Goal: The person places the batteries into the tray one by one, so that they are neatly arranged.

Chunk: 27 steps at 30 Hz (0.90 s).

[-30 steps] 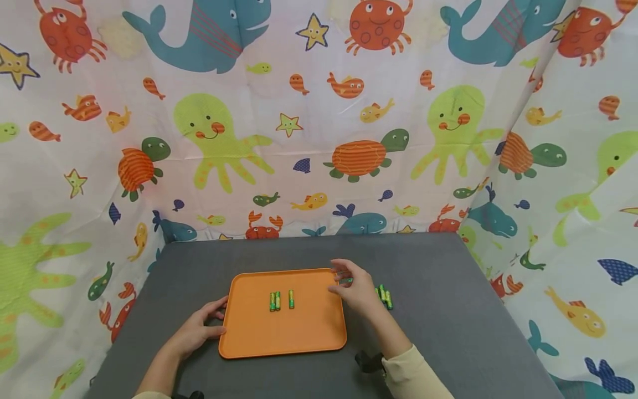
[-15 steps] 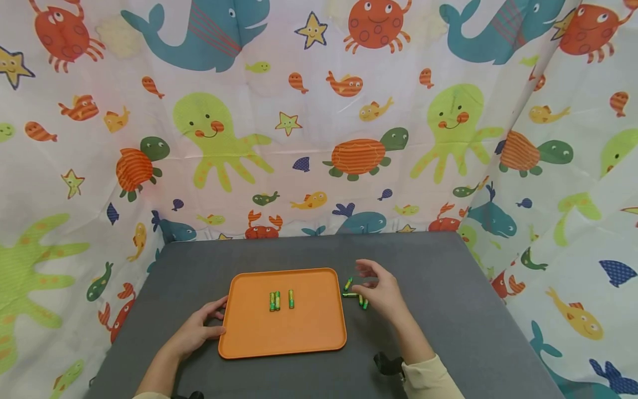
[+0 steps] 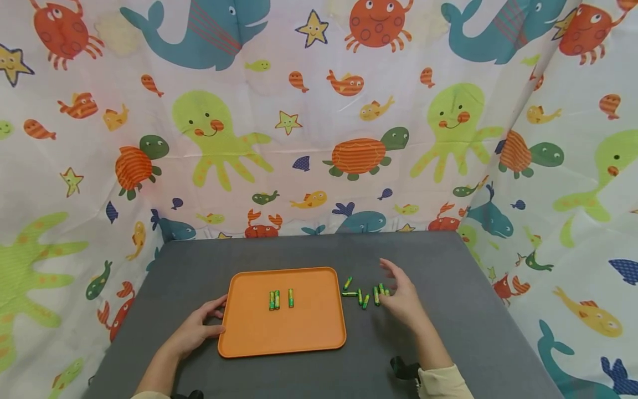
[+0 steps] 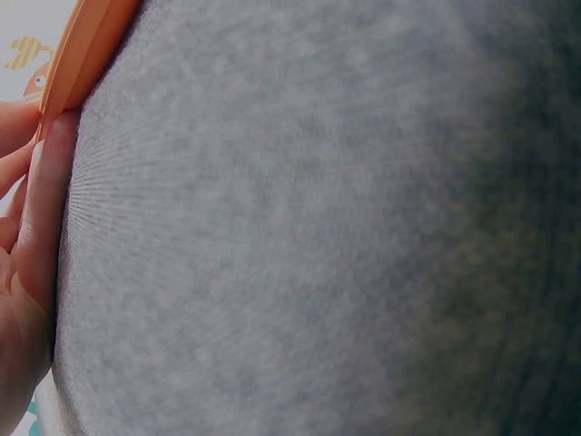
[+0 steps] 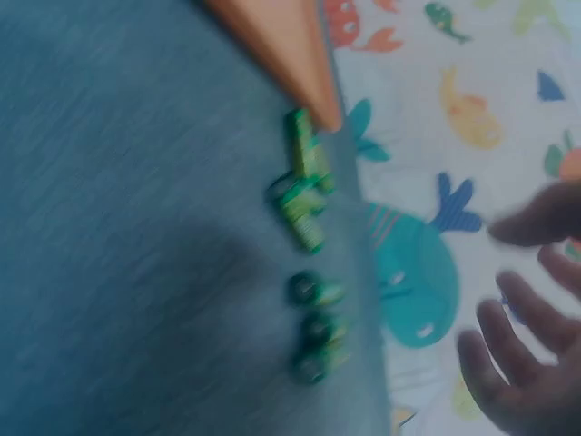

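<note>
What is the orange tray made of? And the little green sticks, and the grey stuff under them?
The orange tray looks like smooth matte plastic: one even colour, rounded corners, a moulded raised rim. The green sticks look like small batteries, likely metal under a shiny printed wrapper, though too small to be sure. The grey cover looks like soft cloth or felt; the left wrist view shows a fine woven grain.
</note>
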Available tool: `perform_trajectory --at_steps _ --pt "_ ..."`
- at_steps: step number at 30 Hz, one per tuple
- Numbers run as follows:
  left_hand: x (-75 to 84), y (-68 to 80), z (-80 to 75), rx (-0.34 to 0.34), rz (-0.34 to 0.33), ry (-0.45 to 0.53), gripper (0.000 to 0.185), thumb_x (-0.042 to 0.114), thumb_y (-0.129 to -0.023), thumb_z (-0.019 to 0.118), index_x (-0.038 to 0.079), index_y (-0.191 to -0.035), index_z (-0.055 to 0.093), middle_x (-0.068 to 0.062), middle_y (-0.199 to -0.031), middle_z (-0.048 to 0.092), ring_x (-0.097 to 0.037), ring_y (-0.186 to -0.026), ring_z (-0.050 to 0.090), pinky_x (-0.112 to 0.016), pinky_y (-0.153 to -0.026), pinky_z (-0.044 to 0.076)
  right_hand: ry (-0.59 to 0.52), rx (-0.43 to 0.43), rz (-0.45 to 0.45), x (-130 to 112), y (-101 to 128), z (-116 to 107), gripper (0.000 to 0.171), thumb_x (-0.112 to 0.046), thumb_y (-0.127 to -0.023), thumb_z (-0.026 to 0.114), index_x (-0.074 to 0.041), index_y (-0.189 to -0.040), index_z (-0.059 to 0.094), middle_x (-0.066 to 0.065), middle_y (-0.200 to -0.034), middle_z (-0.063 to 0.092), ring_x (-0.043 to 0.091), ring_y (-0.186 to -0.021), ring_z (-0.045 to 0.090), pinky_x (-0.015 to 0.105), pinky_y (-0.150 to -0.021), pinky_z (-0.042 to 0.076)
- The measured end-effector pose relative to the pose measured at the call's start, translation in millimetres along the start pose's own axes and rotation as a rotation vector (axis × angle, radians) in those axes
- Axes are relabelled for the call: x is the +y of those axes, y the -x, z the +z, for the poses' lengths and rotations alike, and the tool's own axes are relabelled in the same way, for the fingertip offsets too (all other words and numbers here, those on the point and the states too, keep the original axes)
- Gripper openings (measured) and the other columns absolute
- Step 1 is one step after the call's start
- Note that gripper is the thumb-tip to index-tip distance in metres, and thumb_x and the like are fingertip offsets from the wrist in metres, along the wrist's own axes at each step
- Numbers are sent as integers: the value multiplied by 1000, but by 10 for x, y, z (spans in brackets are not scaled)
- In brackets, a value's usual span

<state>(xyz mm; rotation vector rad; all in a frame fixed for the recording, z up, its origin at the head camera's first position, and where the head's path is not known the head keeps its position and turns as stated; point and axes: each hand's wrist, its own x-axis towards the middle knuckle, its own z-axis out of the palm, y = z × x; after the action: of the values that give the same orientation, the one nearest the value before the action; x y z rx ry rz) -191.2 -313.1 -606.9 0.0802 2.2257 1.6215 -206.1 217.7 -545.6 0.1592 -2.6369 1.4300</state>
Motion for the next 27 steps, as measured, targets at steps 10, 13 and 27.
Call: perform_trajectory --at_steps 10,13,27 --pt "37 0 -5 6 -1 -24 82 5 -89 73 11 -159 32 -20 -151 36 -32 -122 45 -35 -83 59 90 -39 170 503 -13 -17 84 9 -71 65 -9 -150 44 19 -148 49 44 -134 45 57 -101 46" --pt "47 8 -9 5 -3 -24 82 5 -89 73 11 -159 31 -20 -152 36 -33 -122 45 -35 -83 59 97 -72 195 589 -6 -8 80 6 -74 70 -10 -149 46 21 -147 49 42 -133 47 56 -101 47" --pt "-12 -2 5 39 -34 -30 83 7 -87 76 15 -158 35 -16 -150 39 -31 -122 46 -34 -84 59 164 -128 248 684 28 -2 68 -6 -75 84 -8 -139 60 21 -130 61 39 -120 57 57 -95 48"
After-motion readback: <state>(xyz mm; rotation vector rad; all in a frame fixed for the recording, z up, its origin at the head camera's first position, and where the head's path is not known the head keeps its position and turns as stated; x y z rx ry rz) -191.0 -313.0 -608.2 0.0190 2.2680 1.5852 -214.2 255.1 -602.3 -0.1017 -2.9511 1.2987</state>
